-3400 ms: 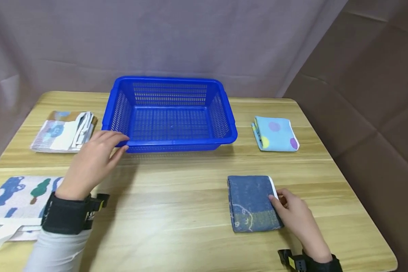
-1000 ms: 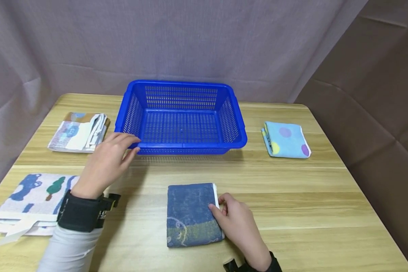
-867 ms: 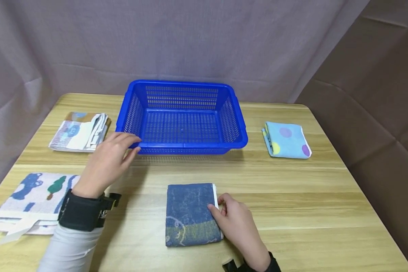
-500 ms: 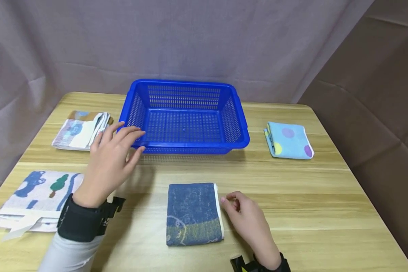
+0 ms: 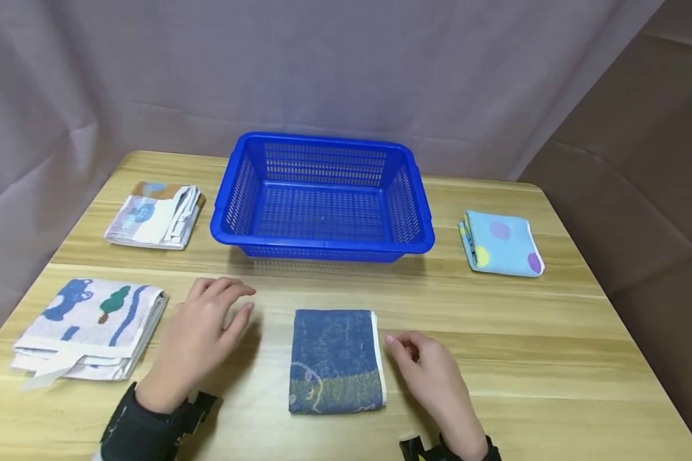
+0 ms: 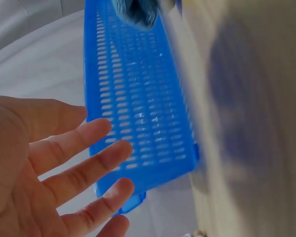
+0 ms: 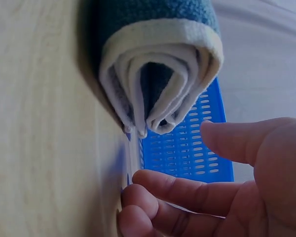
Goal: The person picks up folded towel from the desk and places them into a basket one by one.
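Note:
A folded dark blue towel [image 5: 336, 362] with a white edge lies on the near middle of the table. My right hand [image 5: 432, 371] is just right of that edge, its fingers loosely bent and holding nothing. In the right wrist view the towel's rolled folds [image 7: 158, 79] show above the thumb, with a gap between. On the other side my left hand [image 5: 204, 330] hovers over the wood, fingers spread and nothing in them. Behind both hands stands a blue plastic basket [image 5: 323, 244] with slotted walls and nothing inside.
A white towel with a bear and tree pattern [image 5: 92, 314] lies at the near left. Behind it is a folded brown and white towel [image 5: 152, 214]. A light blue dotted towel [image 5: 502, 240] rests at the right. A grey curtain [image 5: 334, 70] hangs behind the table.
The blue towel moved left to the table's middle, held by my right hand, which then let go and drew slightly away. My left hand released the basket's rim and came back nearer.

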`<move>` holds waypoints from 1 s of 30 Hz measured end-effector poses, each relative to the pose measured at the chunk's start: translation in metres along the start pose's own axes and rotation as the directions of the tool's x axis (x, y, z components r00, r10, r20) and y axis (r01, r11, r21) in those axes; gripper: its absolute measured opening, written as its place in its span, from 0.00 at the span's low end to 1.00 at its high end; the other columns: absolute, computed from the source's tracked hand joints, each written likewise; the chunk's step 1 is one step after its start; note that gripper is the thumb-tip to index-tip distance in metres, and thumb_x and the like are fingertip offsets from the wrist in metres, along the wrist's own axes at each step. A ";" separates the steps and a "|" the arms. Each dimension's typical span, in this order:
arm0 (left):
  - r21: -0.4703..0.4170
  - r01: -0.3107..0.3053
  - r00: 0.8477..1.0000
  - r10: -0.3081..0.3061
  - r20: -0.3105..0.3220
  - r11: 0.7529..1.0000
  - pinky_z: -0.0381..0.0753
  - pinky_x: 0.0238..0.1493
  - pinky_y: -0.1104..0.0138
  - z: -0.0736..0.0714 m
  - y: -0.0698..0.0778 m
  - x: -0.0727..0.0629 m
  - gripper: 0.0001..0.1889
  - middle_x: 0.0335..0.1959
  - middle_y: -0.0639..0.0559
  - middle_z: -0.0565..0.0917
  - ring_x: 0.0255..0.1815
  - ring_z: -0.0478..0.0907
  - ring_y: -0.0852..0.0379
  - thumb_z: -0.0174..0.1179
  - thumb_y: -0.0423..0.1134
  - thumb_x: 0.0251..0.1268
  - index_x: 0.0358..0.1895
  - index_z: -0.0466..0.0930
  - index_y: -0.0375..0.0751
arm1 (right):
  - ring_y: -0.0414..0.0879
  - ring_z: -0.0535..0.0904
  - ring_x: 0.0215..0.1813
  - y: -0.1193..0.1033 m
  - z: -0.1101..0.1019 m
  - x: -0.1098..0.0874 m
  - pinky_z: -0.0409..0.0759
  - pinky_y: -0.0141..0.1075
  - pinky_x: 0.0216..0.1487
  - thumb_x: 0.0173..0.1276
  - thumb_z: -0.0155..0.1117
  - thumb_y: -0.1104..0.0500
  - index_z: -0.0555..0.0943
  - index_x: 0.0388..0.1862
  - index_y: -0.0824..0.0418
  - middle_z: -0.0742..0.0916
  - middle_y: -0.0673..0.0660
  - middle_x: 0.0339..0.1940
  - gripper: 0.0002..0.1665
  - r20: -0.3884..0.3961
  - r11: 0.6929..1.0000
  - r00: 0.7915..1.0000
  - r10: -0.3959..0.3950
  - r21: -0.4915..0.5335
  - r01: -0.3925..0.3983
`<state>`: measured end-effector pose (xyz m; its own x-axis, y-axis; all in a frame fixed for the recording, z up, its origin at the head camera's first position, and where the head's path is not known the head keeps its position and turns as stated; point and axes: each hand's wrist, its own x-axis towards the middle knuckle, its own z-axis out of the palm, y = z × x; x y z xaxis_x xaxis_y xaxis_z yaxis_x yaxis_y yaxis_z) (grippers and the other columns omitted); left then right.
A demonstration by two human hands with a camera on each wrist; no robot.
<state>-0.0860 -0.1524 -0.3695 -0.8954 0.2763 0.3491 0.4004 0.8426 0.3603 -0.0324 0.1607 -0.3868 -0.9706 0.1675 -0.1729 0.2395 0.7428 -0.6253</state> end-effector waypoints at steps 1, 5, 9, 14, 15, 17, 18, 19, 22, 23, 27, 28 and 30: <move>-0.007 0.003 1.000 -0.003 0.010 1.000 0.82 0.39 0.49 0.002 0.001 -0.001 0.10 0.50 0.48 0.85 0.52 0.77 0.44 0.62 0.41 0.68 0.48 0.85 0.44 | 0.42 0.71 0.29 0.000 0.000 0.000 0.68 0.33 0.33 0.74 0.60 0.46 0.86 0.49 0.58 0.80 0.50 0.25 0.19 0.002 1.000 1.000 0.005 -0.002 -0.005; -0.031 0.012 0.999 -0.011 0.036 0.999 0.83 0.39 0.48 0.011 0.006 -0.005 0.10 0.49 0.49 0.86 0.51 0.78 0.44 0.62 0.41 0.67 0.47 0.86 0.45 | 0.42 0.70 0.27 0.002 0.002 0.000 0.67 0.33 0.31 0.74 0.60 0.47 0.86 0.47 0.58 0.79 0.50 0.24 0.17 0.014 1.000 0.999 0.029 -0.009 -0.029; -0.062 0.038 0.998 -0.035 0.049 0.997 0.82 0.43 0.50 0.020 0.013 -0.011 0.09 0.47 0.49 0.86 0.48 0.80 0.45 0.63 0.41 0.66 0.46 0.86 0.44 | 0.42 0.69 0.26 0.002 0.003 -0.002 0.67 0.33 0.30 0.73 0.61 0.47 0.86 0.45 0.59 0.78 0.50 0.22 0.17 0.015 1.000 1.000 0.022 0.000 -0.022; -0.097 0.098 0.991 -0.088 0.100 0.990 0.81 0.41 0.55 0.027 0.022 -0.017 0.08 0.39 0.52 0.87 0.41 0.79 0.50 0.64 0.43 0.66 0.41 0.87 0.44 | 0.41 0.69 0.25 0.003 0.004 -0.006 0.68 0.32 0.30 0.72 0.62 0.46 0.86 0.36 0.56 0.77 0.49 0.20 0.16 0.003 1.000 1.000 0.013 0.000 -0.013; -0.099 0.112 0.987 -0.099 0.126 0.989 0.80 0.39 0.57 0.028 0.023 -0.017 0.08 0.36 0.53 0.86 0.38 0.78 0.52 0.64 0.44 0.67 0.38 0.87 0.45 | 0.41 0.69 0.25 0.003 0.004 -0.007 0.68 0.32 0.31 0.72 0.62 0.45 0.86 0.35 0.56 0.76 0.49 0.19 0.16 0.001 1.000 1.000 0.015 0.002 -0.015; -0.098 0.133 0.976 -0.114 0.184 0.986 0.76 0.35 0.61 0.030 0.027 -0.018 0.10 0.30 0.56 0.83 0.33 0.75 0.55 0.63 0.46 0.68 0.32 0.87 0.47 | 0.41 0.71 0.25 0.003 0.005 -0.008 0.69 0.33 0.32 0.73 0.60 0.43 0.85 0.36 0.56 0.77 0.49 0.20 0.18 0.004 1.000 1.000 0.019 0.002 -0.019; -0.096 0.145 0.969 -0.121 0.216 0.985 0.74 0.34 0.63 0.030 0.028 -0.018 0.12 0.27 0.58 0.80 0.31 0.73 0.57 0.62 0.48 0.69 0.29 0.85 0.48 | 0.41 0.72 0.26 0.002 0.006 -0.008 0.70 0.34 0.33 0.74 0.59 0.42 0.86 0.38 0.56 0.79 0.49 0.21 0.20 0.006 1.000 1.000 0.018 0.000 -0.018; -0.098 0.159 0.960 -0.131 0.246 0.982 0.72 0.33 0.64 0.031 0.030 -0.018 0.13 0.24 0.59 0.78 0.29 0.71 0.58 0.62 0.49 0.69 0.26 0.84 0.49 | 0.41 0.72 0.27 0.002 0.006 -0.008 0.71 0.34 0.33 0.74 0.57 0.41 0.86 0.39 0.56 0.79 0.49 0.22 0.21 0.010 1.000 1.000 0.019 0.001 -0.019; -0.113 0.206 0.935 -0.161 0.316 0.972 0.68 0.33 0.65 0.033 0.033 -0.018 0.16 0.21 0.60 0.75 0.27 0.68 0.60 0.61 0.52 0.69 0.23 0.82 0.53 | 0.41 0.74 0.29 -0.002 0.009 -0.009 0.72 0.36 0.35 0.75 0.53 0.38 0.85 0.41 0.56 0.81 0.49 0.24 0.26 0.021 1.000 1.000 0.012 -0.005 -0.011; -0.122 0.226 0.926 -0.174 0.334 0.967 0.68 0.33 0.65 0.033 0.035 -0.018 0.16 0.21 0.60 0.74 0.26 0.68 0.60 0.61 0.52 0.69 0.22 0.81 0.54 | 0.41 0.74 0.29 -0.003 0.010 -0.010 0.71 0.36 0.35 0.75 0.53 0.37 0.85 0.40 0.56 0.81 0.49 0.25 0.26 0.023 1.000 1.000 0.007 -0.006 -0.007; -0.163 0.277 0.897 -0.194 0.397 0.947 0.65 0.31 0.66 0.034 0.043 -0.017 0.17 0.20 0.59 0.72 0.23 0.66 0.61 0.61 0.54 0.69 0.21 0.79 0.54 | 0.40 0.70 0.25 -0.008 0.016 -0.010 0.68 0.33 0.31 0.73 0.56 0.37 0.85 0.39 0.55 0.78 0.48 0.21 0.25 0.043 0.999 0.999 -0.013 0.039 0.012; -0.169 0.280 0.892 -0.191 0.409 0.945 0.64 0.30 0.66 0.034 0.045 -0.016 0.19 0.20 0.58 0.71 0.22 0.65 0.61 0.60 0.54 0.69 0.20 0.77 0.53 | 0.41 0.69 0.24 -0.008 0.017 -0.010 0.67 0.33 0.30 0.73 0.57 0.38 0.85 0.39 0.56 0.77 0.48 0.20 0.24 0.051 0.998 0.999 -0.015 0.056 0.012; -0.179 0.281 0.884 -0.181 0.432 0.943 0.61 0.28 0.67 0.035 0.048 -0.016 0.21 0.19 0.56 0.70 0.20 0.63 0.60 0.60 0.55 0.69 0.18 0.74 0.51 | 0.40 0.68 0.23 -0.010 0.018 -0.010 0.66 0.32 0.29 0.72 0.60 0.41 0.86 0.39 0.56 0.77 0.48 0.20 0.20 0.059 0.996 0.998 -0.017 0.083 0.012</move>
<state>-0.0594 -0.0998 -0.3882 -0.9479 0.2910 -0.1301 0.1610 0.7894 0.5924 -0.0248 0.1405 -0.3926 -0.9714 0.1160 -0.2071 0.2290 0.6883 -0.6883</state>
